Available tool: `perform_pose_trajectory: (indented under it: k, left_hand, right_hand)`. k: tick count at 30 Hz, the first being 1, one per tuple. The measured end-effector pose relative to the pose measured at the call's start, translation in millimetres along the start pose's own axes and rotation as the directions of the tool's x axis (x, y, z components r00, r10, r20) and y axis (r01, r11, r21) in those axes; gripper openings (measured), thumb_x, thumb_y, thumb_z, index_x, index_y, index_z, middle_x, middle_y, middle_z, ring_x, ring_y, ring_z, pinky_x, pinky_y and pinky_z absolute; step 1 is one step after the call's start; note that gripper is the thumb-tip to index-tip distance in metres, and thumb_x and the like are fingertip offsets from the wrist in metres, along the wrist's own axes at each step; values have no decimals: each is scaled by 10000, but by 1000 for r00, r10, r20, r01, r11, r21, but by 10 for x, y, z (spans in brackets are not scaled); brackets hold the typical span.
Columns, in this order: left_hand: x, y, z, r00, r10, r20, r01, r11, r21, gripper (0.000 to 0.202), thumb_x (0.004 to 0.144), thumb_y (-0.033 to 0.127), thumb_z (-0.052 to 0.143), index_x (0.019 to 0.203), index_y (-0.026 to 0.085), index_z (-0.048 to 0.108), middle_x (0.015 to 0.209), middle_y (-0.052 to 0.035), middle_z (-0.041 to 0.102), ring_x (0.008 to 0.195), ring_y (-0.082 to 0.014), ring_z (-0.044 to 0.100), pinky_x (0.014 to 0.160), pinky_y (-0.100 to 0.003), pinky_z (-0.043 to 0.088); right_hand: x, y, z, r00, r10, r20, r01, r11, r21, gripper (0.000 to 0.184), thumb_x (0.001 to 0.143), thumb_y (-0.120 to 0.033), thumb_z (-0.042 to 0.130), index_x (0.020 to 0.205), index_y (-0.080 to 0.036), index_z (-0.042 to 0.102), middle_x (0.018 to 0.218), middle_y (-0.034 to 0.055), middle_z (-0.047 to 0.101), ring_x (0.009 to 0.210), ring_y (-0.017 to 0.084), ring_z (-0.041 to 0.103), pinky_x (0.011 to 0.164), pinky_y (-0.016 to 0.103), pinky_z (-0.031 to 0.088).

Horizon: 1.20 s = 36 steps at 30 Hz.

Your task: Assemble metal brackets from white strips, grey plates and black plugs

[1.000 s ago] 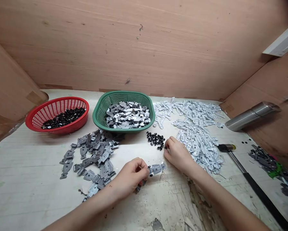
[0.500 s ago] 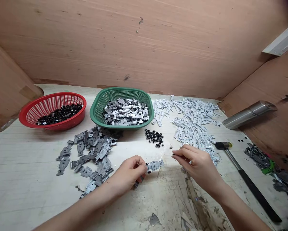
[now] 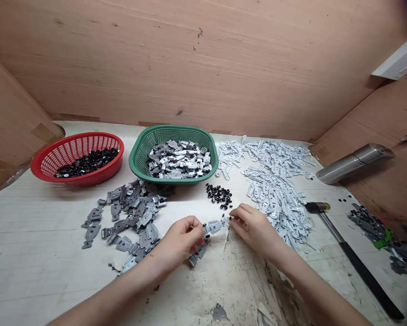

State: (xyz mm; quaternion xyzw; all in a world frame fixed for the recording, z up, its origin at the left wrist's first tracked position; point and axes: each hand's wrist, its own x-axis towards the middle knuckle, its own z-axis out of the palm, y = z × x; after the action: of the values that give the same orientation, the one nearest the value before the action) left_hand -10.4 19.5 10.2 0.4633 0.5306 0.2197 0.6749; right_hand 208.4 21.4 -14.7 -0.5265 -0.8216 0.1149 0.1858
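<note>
My left hand (image 3: 181,241) is closed round a small grey metal plate (image 3: 214,227) and holds it just above the table, with another grey piece (image 3: 197,257) under its fingers. My right hand (image 3: 254,226) pinches its fingertips together at the right end of that plate; something tiny and dark seems to be between them. A small heap of black studs (image 3: 219,195) lies just beyond both hands. Dark grey plates (image 3: 132,213) are spread to the left of my left hand.
A green basket (image 3: 138,156) of assembled grey pieces and a red basket (image 3: 42,160) of black parts stand at the back. Light grey strips (image 3: 278,185) cover the right side. A hammer (image 3: 349,253), a steel cylinder (image 3: 355,163) and board walls surround the table.
My right hand went from the black studs out to the right, then came back in to the end of the plate held in my left hand. The left hand barely moved.
</note>
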Motion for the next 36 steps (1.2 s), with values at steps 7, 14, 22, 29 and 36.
perform_pose_trajectory:
  k: [7, 14, 22, 29, 36]
  left_hand:
    - [14, -18, -3, 1000, 5, 4, -5, 1000, 28, 176, 732, 334, 498, 674, 175, 449, 633, 20, 532, 537, -88, 440, 545, -228, 309]
    - [-6, -40, 2, 998, -37, 48, 36, 999, 25, 150, 737, 319, 488, 696, 183, 443, 667, 13, 533, 569, -95, 429, 522, -214, 316]
    - [-4, -37, 13, 998, -29, 60, 26, 999, 39, 158, 738, 331, 485, 705, 181, 448, 678, 4, 541, 569, -92, 432, 519, -209, 324]
    - [-30, -24, 19, 996, -21, 89, 19, 1000, 18, 153, 727, 321, 501, 692, 184, 445, 647, 16, 525, 546, -88, 415, 511, -206, 309]
    - [-34, -25, 28, 993, 2, 121, -2, 1000, 4, 153, 737, 305, 504, 676, 186, 429, 618, 30, 501, 535, -87, 403, 517, -215, 308]
  right_hand:
    - [-26, -60, 162, 998, 21, -54, -27, 995, -98, 164, 875, -115, 398, 759, -171, 499, 784, 71, 523, 734, 198, 497, 616, 311, 420]
    - [-159, -195, -154, 928, 356, 114, -338, 670, 661, 169, 894, -334, 482, 818, -188, 522, 700, -5, 492, 614, 117, 470, 535, 238, 395]
    - [-189, -333, -235, 948, 284, 143, -282, 549, 787, 112, 824, -278, 610, 892, -190, 607, 787, 35, 596, 704, 153, 568, 631, 289, 469]
    - [-217, -370, -151, 989, 55, -136, 8, 908, 420, 119, 861, -188, 528, 876, -225, 640, 825, 52, 484, 814, 195, 495, 662, 320, 426]
    - [-242, -349, -156, 993, 26, -119, 21, 923, 383, 133, 866, -174, 521, 881, -237, 637, 816, 43, 456, 804, 190, 474, 660, 314, 415]
